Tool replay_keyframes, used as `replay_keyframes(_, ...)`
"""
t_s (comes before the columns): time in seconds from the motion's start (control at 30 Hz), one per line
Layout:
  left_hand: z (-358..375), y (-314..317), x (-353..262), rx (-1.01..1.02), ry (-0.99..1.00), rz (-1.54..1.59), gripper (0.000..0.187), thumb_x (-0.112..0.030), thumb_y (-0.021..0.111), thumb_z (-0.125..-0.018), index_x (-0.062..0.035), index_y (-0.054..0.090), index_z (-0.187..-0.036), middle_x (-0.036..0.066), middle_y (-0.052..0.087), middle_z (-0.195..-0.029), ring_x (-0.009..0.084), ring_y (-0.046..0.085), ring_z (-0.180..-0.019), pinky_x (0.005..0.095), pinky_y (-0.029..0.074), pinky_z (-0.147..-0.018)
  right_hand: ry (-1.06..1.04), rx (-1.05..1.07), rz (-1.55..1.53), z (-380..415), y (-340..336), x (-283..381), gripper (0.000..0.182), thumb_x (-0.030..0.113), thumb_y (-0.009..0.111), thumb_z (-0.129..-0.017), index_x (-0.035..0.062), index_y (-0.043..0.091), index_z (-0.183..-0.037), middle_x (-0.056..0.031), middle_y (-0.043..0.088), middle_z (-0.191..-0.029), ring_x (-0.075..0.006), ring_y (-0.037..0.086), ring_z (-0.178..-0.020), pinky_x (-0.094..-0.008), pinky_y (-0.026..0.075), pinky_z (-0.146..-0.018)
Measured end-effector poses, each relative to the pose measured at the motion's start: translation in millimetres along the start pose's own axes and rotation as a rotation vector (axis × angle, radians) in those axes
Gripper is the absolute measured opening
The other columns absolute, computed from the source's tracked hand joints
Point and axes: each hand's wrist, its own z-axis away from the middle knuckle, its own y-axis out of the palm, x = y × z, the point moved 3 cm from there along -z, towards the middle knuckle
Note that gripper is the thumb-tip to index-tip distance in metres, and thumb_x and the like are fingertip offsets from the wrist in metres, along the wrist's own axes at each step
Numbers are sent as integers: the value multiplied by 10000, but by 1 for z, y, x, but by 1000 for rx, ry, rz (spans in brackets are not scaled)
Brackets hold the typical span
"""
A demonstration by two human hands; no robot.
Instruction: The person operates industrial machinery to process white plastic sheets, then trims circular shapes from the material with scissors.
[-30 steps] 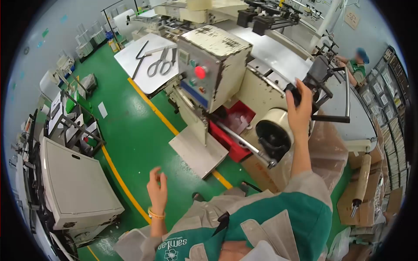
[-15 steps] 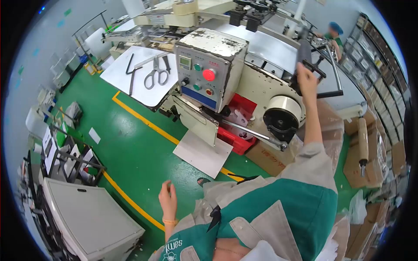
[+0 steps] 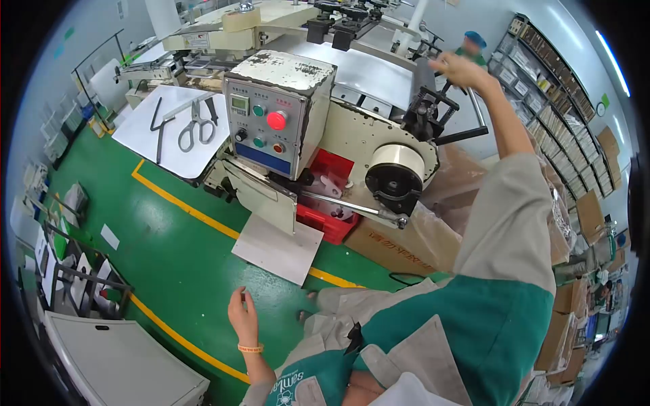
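My right hand (image 3: 459,70) reaches out at the far side of the machine, fingers bent over the upper end of a dark grey roller (image 3: 422,76). Beneath the roller is a black bracket (image 3: 426,111) with a spring and a bar sticking out to the right. A white drum with a black face (image 3: 395,177) sits lower on the machine's side plate. Low over the green floor hangs my left hand (image 3: 242,314), empty, its fingers loosely apart. To the left of the roller stands a control box (image 3: 276,111) with a red button and green buttons.
Scissors (image 3: 196,128) and hex keys lie on a white board (image 3: 135,139) at the left. A metal lever (image 3: 355,206) juts out above a red crate (image 3: 332,227). Cardboard boxes (image 3: 399,243) stand below the machine. A grey cabinet (image 3: 125,358) is at lower left. Another person (image 3: 472,47) works behind.
My view has swung right, so the machine sits further left. My right hand has gone from the black bracket to the roller's upper end, and the roller has tilted. The left hand stays low and empty.
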Motion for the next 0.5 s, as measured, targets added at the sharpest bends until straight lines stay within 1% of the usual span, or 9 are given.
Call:
replay_keyframes(0.03, 0, -3, -16, 28, -14, 42, 155, -71, 529, -853, 24, 576, -967, 147, 606, -832, 266, 575, -692, 338, 454, -636, -76, -109, -62, 25, 3, 8, 627, 498, 354, -920, 61, 303, -1367, -263, 575, -1090, -336, 621, -893, -358, 497, -748)
replay_keyframes(0.13, -19, -8, -42, 5, 61, 3, 142, -66, 537, -851, 26, 582, -950, 145, 606, -842, 268, 580, -711, 334, 460, -660, -448, 91, -1380, 58, -20, 12, 681, 492, 375, -914, 88, 157, -1417, -260, 612, -936, -268, 647, -787, -292, 513, -691)
replay_keyframes(0.2, -48, -13, -89, -58, 185, 74, 118, -60, 546, -856, 22, 584, -932, 134, 603, -855, 239, 587, -728, 305, 464, -664, -238, -371, -229, 20, -8, -13, 672, 549, 358, -901, 173, 172, -1426, -281, 598, -950, -350, 571, -996, -382, 439, -846)
replay_keyframes(0.27, -78, -14, -158, -88, 242, 79, 98, -50, 548, -858, 21, 581, -917, 118, 599, -840, 216, 574, -718, 284, 453, -656, -334, -248, 55, 32, 3, -11, 659, 558, 347, -901, 191, 185, -1424, -265, 605, -901, -385, 559, -974, -422, 414, -860)
replay_keyframes(0.3, -96, -8, -188, -150, 422, 78, 86, -38, 551, -853, 19, 581, -910, 109, 590, -820, 209, 567, -705, 281, 444, -634, -526, -494, -44, 16, 7, -32, 654, 556, 355, -900, 189, 197, -1418, -237, 604, -831, -334, 614, -775, -376, 479, -733)
replay_keyframes(0.33, -112, 0, -226, -143, 494, 100, 80, -27, 560, -844, 18, 582, -907, 106, 584, -814, 204, 561, -697, 276, 439, -626, -284, -108, -519, 31, -14, -35, 625, 535, 332, -917, 153, 247, -1404, -175, 592, -757, -228, 604, -576, -291, 488, -548)
replay_keyframes(0.4, -139, 26, -307, -99, 599, 139, 85, -25, 557, -840, 26, 579, -905, 108, 578, -813, 219, 550, -686, 297, 437, -636, -883, 713, -1459, -16, -4, -96, 605, 503, 322, -931, 92, 302, -1375, -122, 578, -721, -122, 558, -486, -218, 439, -433)
replay_keyframes(0.43, -152, 45, -348, -130, 754, 112, 95, -32, 557, -839, 29, 580, -910, 118, 578, -817, 239, 552, -696, 306, 437, -641, -590, 229, -1132, -9, -10, -107, 544, 437, 364, -942, 39, 400, -1310, -78, 557, -660, -88, 550, -526, -201, 430, -464)
replay_keyframes(0.5, -176, 88, -426, -68, 826, 156, 136, -73, 549, -850, 27, 578, -937, 141, 591, -849, 282, 568, -748, 313, 440, -680, -518, -91, -913, -70, 21, -155, 485, 391, 404, -937, 32, 461, -1258, -69, 567, -666, -82, 552, -568, -199, 430, -500)
